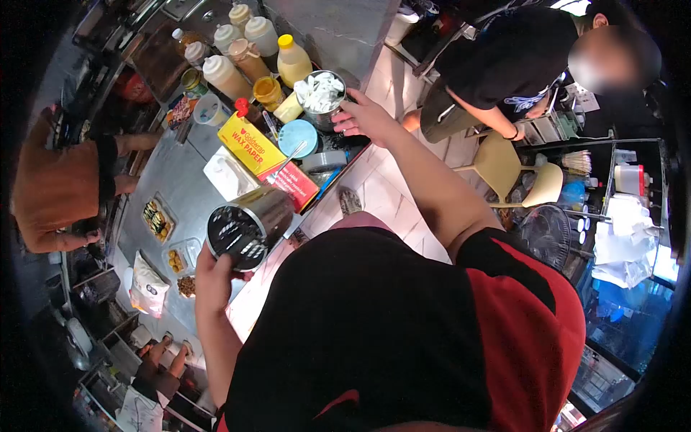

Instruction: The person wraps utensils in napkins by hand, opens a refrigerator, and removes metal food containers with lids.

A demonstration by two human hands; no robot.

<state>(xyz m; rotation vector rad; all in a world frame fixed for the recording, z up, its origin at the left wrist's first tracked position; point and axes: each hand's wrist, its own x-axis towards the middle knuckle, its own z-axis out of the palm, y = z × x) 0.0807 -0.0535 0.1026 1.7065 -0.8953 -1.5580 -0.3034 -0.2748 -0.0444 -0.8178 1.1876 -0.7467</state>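
My left hand (214, 279) is closed on a shiny metal canister (277, 214), tilted so that its dark mouth, with pale streaks in it, faces left. Beyond it, my right hand (366, 119) has its fingers at the side of a metal container (314, 120) filled with white wrapped pieces. Between the hands lies a yellow and red wax paper box (248, 147). A light blue round lid (297, 138) sits by that box, and white paper (229, 173) lies at its left.
Several sauce bottles (224, 77) and a yellow-capped bottle (294, 61) stand at the far end of the metal table (137, 227). Food trays (157, 219) lie along it. A cream chair (498, 169) and a fan (545, 234) are at right. Other people (61, 183) stand around.
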